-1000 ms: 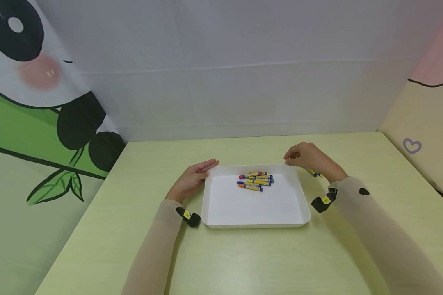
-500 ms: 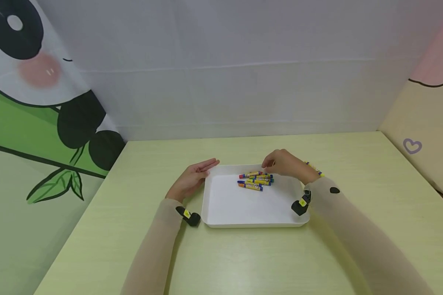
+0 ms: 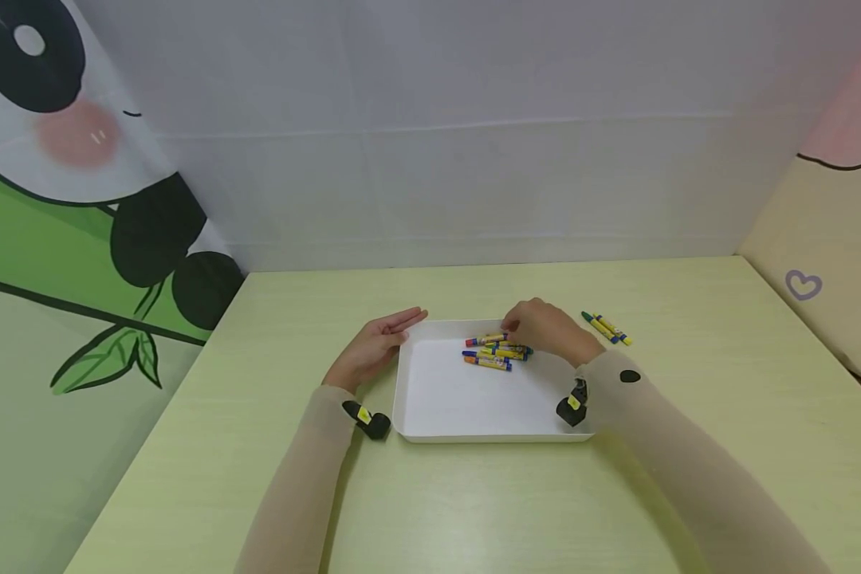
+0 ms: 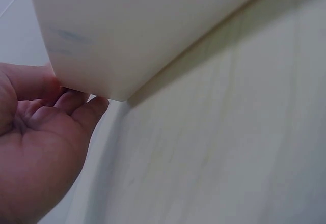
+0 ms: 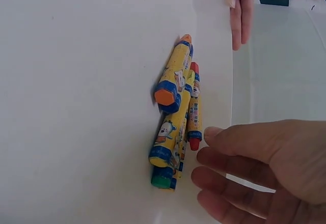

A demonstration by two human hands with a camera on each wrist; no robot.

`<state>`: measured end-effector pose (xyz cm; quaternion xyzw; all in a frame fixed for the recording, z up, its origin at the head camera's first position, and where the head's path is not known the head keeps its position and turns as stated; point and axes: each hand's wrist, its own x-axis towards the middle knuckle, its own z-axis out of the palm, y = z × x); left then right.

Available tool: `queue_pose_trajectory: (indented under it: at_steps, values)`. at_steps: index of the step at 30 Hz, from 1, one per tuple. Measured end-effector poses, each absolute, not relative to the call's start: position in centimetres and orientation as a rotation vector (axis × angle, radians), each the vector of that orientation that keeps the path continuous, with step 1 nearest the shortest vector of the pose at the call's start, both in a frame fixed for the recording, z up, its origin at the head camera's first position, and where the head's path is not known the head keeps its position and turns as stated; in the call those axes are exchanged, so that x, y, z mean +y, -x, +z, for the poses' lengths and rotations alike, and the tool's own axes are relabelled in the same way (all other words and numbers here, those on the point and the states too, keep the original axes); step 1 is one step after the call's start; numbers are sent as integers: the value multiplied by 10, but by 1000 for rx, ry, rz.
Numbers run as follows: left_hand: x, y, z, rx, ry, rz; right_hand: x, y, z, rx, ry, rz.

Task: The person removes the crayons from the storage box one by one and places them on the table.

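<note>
A white tray [image 3: 488,437] lies in the middle of the pale green table [image 3: 473,510]. Several crayons [image 3: 497,351] with yellow wrappers lie bunched at its far side. My right hand [image 3: 516,327] hovers over that pile with its fingers relaxed; in the right wrist view the right hand [image 5: 204,152] holds nothing, its fingertips just beside the crayons [image 5: 175,117]. My left hand [image 3: 391,333] lies flat, its straight fingers against the tray's left wall. The left wrist view shows the left hand [image 4: 76,104] touching the tray's wall [image 4: 127,30] near a corner.
Two more crayons [image 3: 607,327] lie on the table beyond the tray's far right corner. White and printed panels wall the table at the back and both sides. The near half of the tray floor [image 5: 76,107] is bare.
My right hand has moved left, from the tray's far right corner to above the crayon pile inside the tray, uncovering the two crayons on the table. The left hand has stayed put.
</note>
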<state>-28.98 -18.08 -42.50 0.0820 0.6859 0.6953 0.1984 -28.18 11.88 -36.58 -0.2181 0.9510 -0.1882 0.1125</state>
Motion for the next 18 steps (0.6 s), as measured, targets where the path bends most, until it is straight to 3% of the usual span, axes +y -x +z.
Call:
queue_pose_trajectory:
  at_steps: [18]
  values:
    - [-181,289,-424,1905,-215,1951,113,285,-379,2782,644,-562]
